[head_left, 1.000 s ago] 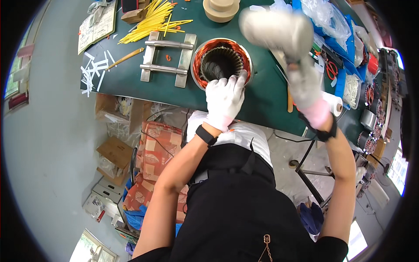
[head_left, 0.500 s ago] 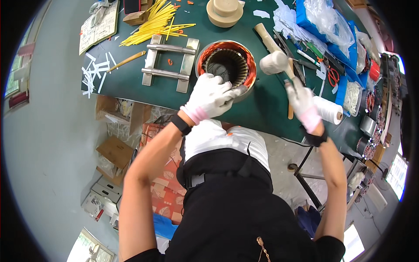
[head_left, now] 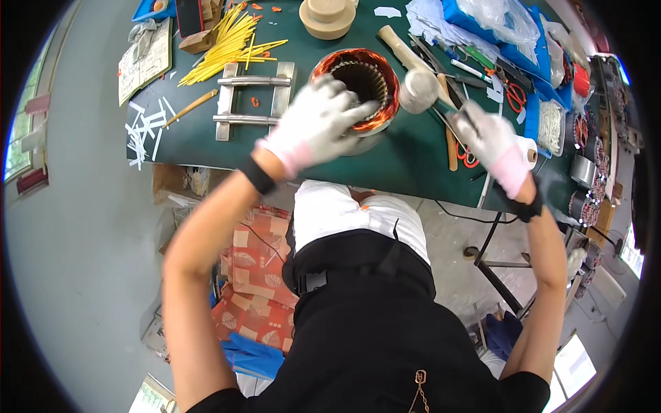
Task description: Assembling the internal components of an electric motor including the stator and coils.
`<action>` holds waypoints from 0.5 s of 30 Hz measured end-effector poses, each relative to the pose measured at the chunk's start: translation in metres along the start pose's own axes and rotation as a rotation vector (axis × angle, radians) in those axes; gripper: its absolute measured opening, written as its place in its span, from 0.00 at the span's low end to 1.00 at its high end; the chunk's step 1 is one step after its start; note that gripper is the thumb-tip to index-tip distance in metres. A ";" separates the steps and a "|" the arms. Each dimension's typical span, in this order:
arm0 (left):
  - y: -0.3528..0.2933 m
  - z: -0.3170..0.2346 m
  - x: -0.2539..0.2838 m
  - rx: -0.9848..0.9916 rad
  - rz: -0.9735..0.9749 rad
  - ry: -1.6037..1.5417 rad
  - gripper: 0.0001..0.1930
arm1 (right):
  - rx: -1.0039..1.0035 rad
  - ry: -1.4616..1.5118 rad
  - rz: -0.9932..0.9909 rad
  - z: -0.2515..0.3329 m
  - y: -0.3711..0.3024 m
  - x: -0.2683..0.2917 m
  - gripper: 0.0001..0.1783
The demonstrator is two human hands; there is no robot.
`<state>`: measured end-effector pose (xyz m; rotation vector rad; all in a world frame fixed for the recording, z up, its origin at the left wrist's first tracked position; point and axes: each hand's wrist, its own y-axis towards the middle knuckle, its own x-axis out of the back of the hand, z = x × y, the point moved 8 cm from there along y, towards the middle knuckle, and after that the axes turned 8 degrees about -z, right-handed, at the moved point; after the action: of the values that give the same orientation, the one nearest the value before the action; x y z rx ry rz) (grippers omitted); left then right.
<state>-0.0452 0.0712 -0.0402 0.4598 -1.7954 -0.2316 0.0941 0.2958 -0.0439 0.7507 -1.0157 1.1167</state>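
Note:
A stator (head_left: 391,103) with orange-red copper windings around its dark bore stands upright near the table's front edge. My left hand (head_left: 322,122), in a white glove, is over its near left rim. Its fingers look spread, though motion blurs them, and I see nothing held in it. To the stator's right, my gloved right hand (head_left: 487,138) is closed around the handle of a pale mallet (head_left: 419,91). The mallet's round head is just beside the windings; whether it touches them I cannot tell. A metal frame with two bars (head_left: 249,120) lies left of the stator.
Yellow sticks (head_left: 231,48), white strips (head_left: 143,134) and an open notebook (head_left: 146,65) lie at left. A tan round block (head_left: 326,19) sits behind the stator. Right are a wooden-handled tool (head_left: 399,47), orange-handled scissors (head_left: 515,96), blue bins (head_left: 530,58) and a thread spool (head_left: 528,151).
My left hand has shifted left and its fingers have spread. My right hand has moved right and the mallet head is nearer the stator. The whole view has shifted slightly.

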 end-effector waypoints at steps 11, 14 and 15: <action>0.005 -0.034 -0.060 0.397 -0.268 0.179 0.27 | -0.030 -0.133 0.051 0.057 0.049 0.008 0.16; 0.004 -0.031 -0.053 0.349 -0.248 0.146 0.25 | 0.046 -0.358 -0.074 0.034 0.051 0.041 0.19; 0.002 -0.033 -0.054 0.329 -0.200 0.114 0.25 | 0.080 -0.233 -0.138 0.035 0.048 0.055 0.17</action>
<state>-0.0019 0.0989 -0.0781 0.8713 -1.6807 -0.0445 0.0450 0.2986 0.0202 1.0175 -1.1002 0.9700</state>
